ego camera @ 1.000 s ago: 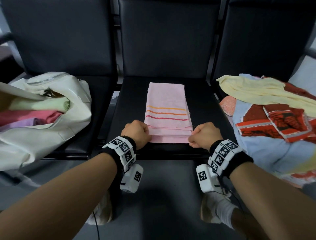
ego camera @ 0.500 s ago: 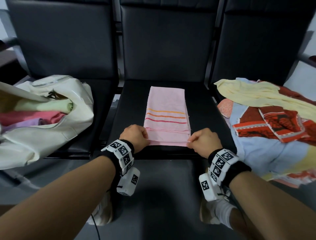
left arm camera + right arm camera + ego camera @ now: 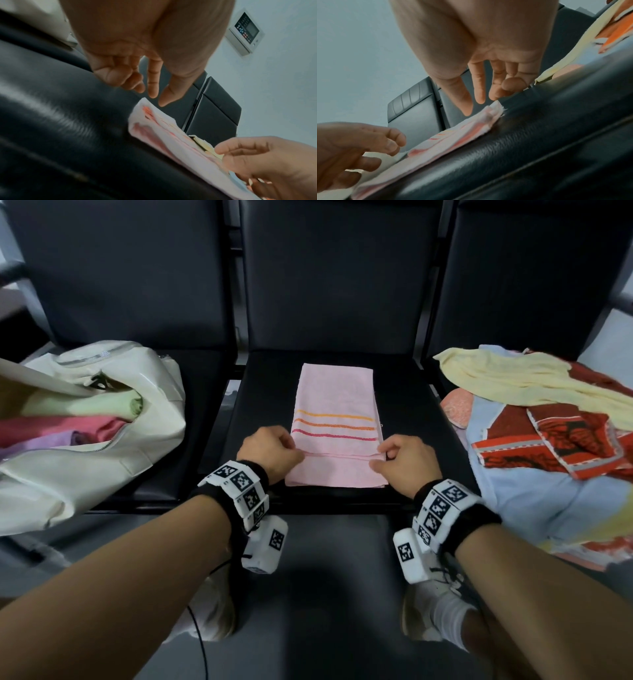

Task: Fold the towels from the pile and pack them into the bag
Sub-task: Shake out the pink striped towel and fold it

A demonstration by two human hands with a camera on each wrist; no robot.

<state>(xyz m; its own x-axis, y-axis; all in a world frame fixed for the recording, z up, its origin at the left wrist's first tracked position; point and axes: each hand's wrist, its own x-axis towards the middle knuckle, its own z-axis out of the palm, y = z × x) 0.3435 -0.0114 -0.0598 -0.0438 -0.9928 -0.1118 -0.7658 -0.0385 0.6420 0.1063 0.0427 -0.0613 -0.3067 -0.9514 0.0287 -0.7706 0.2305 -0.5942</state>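
Pink towel (image 3: 337,426) folded long on my middle seat (image 3: 404,419), left hand (image 3: 270,451) and right hand (image 3: 406,462) at its near corners, fingers loose, gripping nothing that I can see, bag (image 3: 113,453) left seat, towel pile (image 3: 548,440) right seat.

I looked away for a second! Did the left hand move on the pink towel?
Yes, a little. The left hand slid away from the seat's front edge, up the pink towel toward its red stripe.
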